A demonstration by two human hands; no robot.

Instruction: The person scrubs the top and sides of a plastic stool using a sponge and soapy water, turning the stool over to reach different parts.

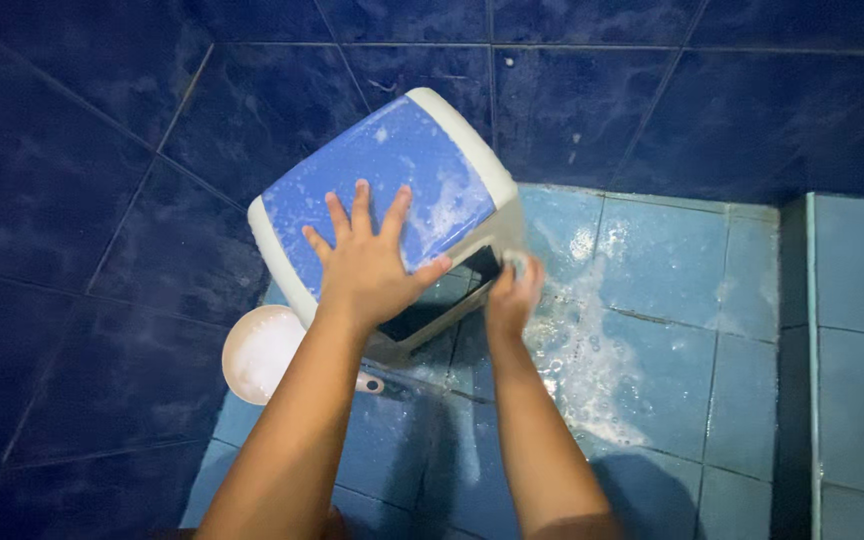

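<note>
A blue-topped plastic stool [392, 160] with a white rim and legs lies tipped on its side on the wet tiled floor, soap foam on its seat. My left hand [367, 255] is spread flat on the blue seat, fingers apart. At the stool's lower right side, my right hand [514, 292] is closed around something small and pale that I cannot make out, pressed against the white leg.
A white scoop [262, 352] full of suds sits on the floor to the left of my left arm. Foam [592, 370] is spread over the light blue floor tiles. Dark blue wall tiles [82, 200] rise behind and left; a tiled ledge [857, 340] stands at right.
</note>
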